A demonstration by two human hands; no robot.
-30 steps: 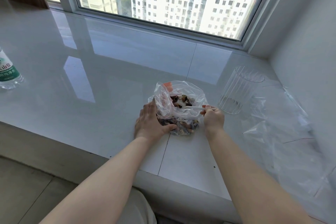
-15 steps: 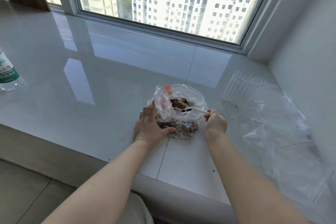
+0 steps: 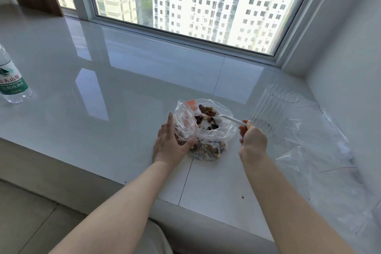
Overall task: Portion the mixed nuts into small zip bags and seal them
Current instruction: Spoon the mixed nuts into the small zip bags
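A clear plastic bag point(image 3: 224, 130) of mixed nuts point(image 3: 208, 149) stands open on the white sill near its front edge. My left hand point(image 3: 171, 142) holds the bag's left side, thumb hooked over the crumpled plastic. My right hand point(image 3: 252, 140) grips the handle of a white plastic spoon point(image 3: 231, 119). The spoon's bowl is raised at the bag's mouth and carries a heap of nuts point(image 3: 206, 116). A clear ribbed plastic cup point(image 3: 274, 111) stands just right of the bag, beside my right hand.
Empty clear zip bags point(image 3: 321, 150) lie spread along the right, against the white wall. A water bottle point(image 3: 12, 80) with a green label stands at the far left. The window frame point(image 3: 185, 37) runs along the back. The sill's front edge point(image 3: 103, 189) drops to the floor.
My right hand has drawn back to the right and lifted the spoon, which now holds nuts at the bag's mouth. My left hand keeps its hold on the bag.
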